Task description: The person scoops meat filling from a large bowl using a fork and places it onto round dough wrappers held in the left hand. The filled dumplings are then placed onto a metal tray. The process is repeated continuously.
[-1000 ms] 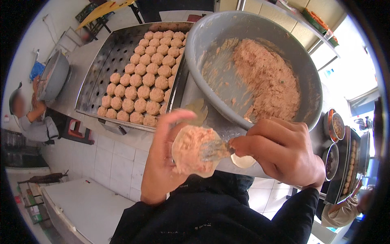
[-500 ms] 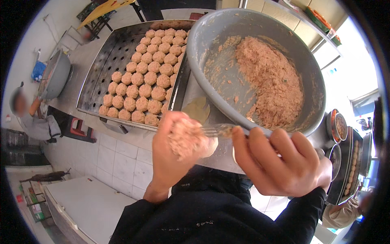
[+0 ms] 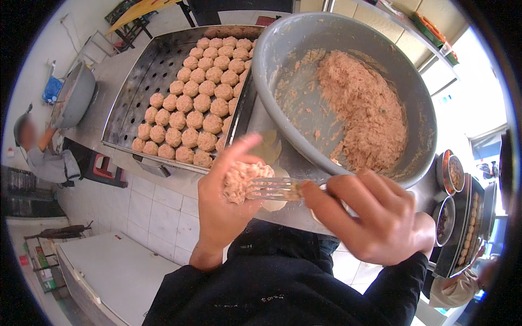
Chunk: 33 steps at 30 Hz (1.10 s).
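Note:
My left hand (image 3: 220, 198) is cupped with its fingers curled round a lump of pink minced meat (image 3: 239, 182); one finger is raised and blurred. In my right hand (image 3: 375, 214) is a metal fork (image 3: 274, 187), its tines lying against the lump. Behind my hands is a large grey basin (image 3: 266, 87) with a big mound of minced meat (image 3: 367, 111) along its right side. To the left of the basin, a metal tray with holes (image 3: 144, 73) carries rows of round meat dumplings (image 3: 185, 119). Thin pale-yellow sheets (image 3: 266, 149) lie on the counter between tray and basin.
A pale round piece (image 3: 276, 205) shows under the fork. At the right stand bowls of food (image 3: 446, 217) and a dark tray with a row of pale pieces (image 3: 472, 228). A person (image 3: 49, 157) works at another grey basin (image 3: 79, 100) on the far left; another person (image 3: 457, 288) is at the lower right.
The fork has shifted left, its tines further over the lump. My left hand has opened somewhat, with one finger lifted, so more of the meat shows.

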Each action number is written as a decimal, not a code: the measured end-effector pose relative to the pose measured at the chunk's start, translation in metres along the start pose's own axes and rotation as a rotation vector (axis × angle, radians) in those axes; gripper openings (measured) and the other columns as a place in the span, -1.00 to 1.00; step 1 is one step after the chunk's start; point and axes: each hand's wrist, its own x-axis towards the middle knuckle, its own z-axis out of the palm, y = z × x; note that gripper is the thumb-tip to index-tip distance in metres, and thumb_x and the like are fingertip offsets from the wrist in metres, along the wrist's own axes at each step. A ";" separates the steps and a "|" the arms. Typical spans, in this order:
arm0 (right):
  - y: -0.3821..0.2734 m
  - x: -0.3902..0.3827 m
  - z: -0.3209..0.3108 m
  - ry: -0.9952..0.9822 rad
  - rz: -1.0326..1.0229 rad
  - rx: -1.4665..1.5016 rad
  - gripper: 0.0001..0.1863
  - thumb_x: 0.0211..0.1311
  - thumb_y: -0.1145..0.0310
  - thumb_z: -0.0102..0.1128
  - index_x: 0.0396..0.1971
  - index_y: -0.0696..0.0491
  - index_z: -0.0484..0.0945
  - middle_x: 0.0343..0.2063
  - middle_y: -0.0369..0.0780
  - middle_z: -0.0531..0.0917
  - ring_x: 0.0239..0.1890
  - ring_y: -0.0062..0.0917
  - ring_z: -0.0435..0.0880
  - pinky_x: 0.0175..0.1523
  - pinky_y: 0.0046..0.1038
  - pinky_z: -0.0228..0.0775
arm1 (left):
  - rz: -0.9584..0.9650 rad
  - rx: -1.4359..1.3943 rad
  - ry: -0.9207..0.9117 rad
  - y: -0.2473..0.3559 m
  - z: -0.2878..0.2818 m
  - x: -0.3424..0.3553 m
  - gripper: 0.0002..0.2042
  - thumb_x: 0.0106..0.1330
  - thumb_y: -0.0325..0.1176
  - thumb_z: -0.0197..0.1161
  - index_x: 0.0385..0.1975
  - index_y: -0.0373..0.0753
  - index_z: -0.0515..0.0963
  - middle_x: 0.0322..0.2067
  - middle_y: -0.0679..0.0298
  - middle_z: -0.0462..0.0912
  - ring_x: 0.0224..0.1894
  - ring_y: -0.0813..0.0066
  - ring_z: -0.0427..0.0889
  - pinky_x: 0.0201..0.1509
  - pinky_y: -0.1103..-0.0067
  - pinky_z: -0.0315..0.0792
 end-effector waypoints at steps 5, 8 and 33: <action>0.002 0.004 -0.001 -0.042 0.011 0.095 -0.60 -0.10 0.32 0.38 -0.14 -0.01 0.74 -0.45 -0.39 0.42 -0.48 -0.67 0.51 -0.54 -0.57 0.36 | 0.193 0.049 -0.134 -0.006 -0.005 0.007 -0.38 0.02 -0.76 0.44 0.18 -0.28 0.58 -0.12 0.19 0.65 -0.07 0.46 0.65 0.09 0.51 0.57; 0.008 0.004 -0.011 -0.054 0.073 0.118 -0.69 0.02 0.37 0.45 -0.17 0.04 0.76 -0.47 -0.34 0.56 -0.48 -0.65 0.62 -0.56 -0.53 0.46 | 0.130 -0.105 0.064 -0.006 0.004 0.002 -0.48 0.01 -0.75 0.46 0.04 -0.29 0.62 -0.18 0.20 0.65 -0.12 0.42 0.66 0.05 0.52 0.56; 0.006 0.011 -0.015 -0.079 0.189 0.301 -0.80 0.08 0.44 0.55 -0.27 0.12 0.79 -0.52 -0.29 0.68 -0.50 -0.59 0.75 -0.54 -0.50 0.55 | 0.348 -0.030 -0.015 -0.004 0.009 0.009 -0.67 0.01 -0.64 0.60 -0.20 -0.31 0.69 -0.28 0.25 0.64 -0.23 0.43 0.65 -0.05 0.52 0.54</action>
